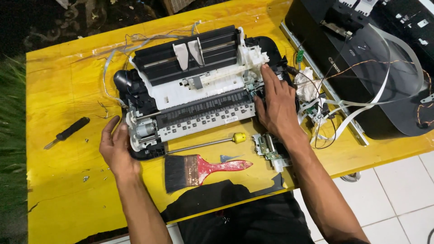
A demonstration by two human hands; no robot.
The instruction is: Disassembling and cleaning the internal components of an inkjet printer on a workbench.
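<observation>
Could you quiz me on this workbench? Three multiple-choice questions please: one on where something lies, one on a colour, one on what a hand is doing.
1. Where does the paintbrush lie?
A. On the table in front of the opened printer
B. On top of the printer
C. On the floor tiles

2. What colour is the table?
A. White
B. Yellow
C. Blue

3. What is the right hand doing?
A. Holding the paintbrush
B. Resting flat on the printer's right end
C. Hanging clear of the table

Answers:
1. A, the brush lies on the tabletop between the printer and the person.
2. B, the bare tabletop is bright yellow.
3. B, its fingers lie on the mechanism, while the left hand is at the printer's left end.
</observation>
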